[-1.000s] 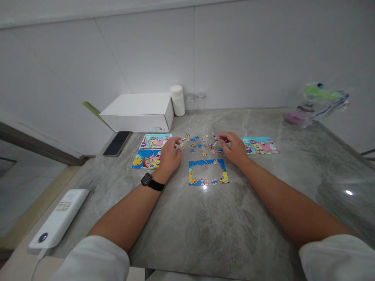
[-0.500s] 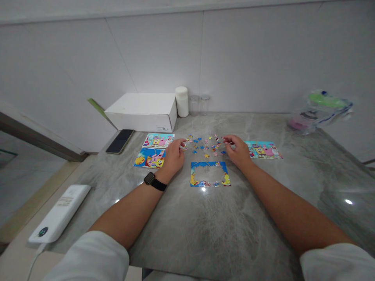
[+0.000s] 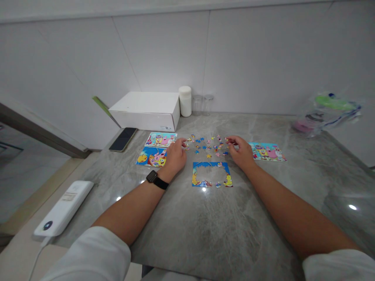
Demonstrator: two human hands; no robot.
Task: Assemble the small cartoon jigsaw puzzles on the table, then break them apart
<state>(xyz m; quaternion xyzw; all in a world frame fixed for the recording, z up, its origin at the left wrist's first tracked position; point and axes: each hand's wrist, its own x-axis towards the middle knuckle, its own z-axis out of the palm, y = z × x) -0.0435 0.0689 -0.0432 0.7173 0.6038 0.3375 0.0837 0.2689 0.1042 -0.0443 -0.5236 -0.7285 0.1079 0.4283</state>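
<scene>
- Right hand (image 3: 238, 150) sat half-curled, right of loose jigsaw pieces (image 3: 209, 148), grasp unclear.
- Left hand (image 3: 176, 154) sat opposite, grasp also unclear.
- Jigsaw border (image 3: 205, 165) lay below, mid-frame, lengthwise across.

A white bottle (image 3: 185, 102) stands beside a white box (image 3: 144, 104).

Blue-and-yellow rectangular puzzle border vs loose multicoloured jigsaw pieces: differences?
The blue-and-yellow rectangular puzzle border forms an outline, with gaps along its near edge; the loose multicoloured jigsaw pieces lie scattered. The border sits nearer; the pieces lie beyond it. Both lie on the grey marbled table.
</scene>
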